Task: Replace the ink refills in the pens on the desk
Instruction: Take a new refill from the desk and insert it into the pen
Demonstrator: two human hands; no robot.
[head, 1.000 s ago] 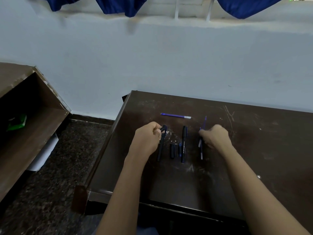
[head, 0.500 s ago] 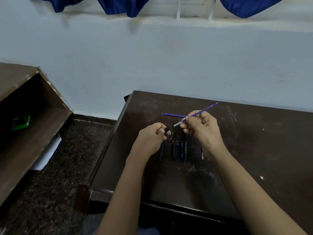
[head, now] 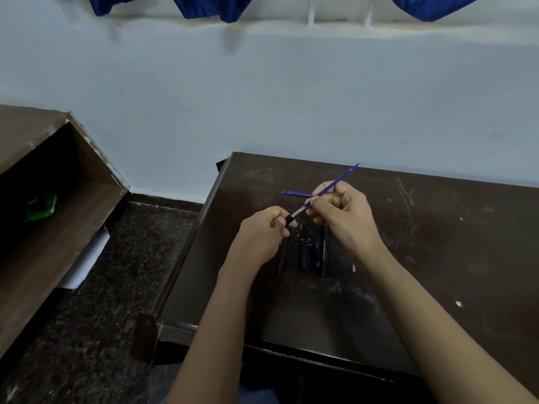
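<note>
Two bare forearms reach in from the near edge over the desk [head: 437, 258], a dark brown top, glossy and scuffed with pale scratches. Between the wrists four pen parts lie side by side, all pointing away: a long slim black barrel [head: 282, 258], a short black cap piece [head: 304, 256], a small dark blue piece [head: 315, 254] and one whole black pen [head: 323, 252] with white lettering. Just beyond them the left grip [head: 262, 237] is curled round a short black tube [head: 289, 220]. The right grip [head: 341, 217] pinches a thin blue refill [head: 344, 176] between thumb and fingertips. The refill's clear, silvery front end meets the mouth of the tube, and its blue tail slants up and to the right. A second refill [head: 297, 194], equally thin and blue, lies flat on the desk just behind the hands, its right end hidden by the right grip. To the left stands a brown wooden shelf [head: 73, 199] holding something green [head: 40, 207], over a dark speckled floor [head: 102, 316]. Farthest back are a pale wall and folds of blue cloth [head: 227, 7].
</note>
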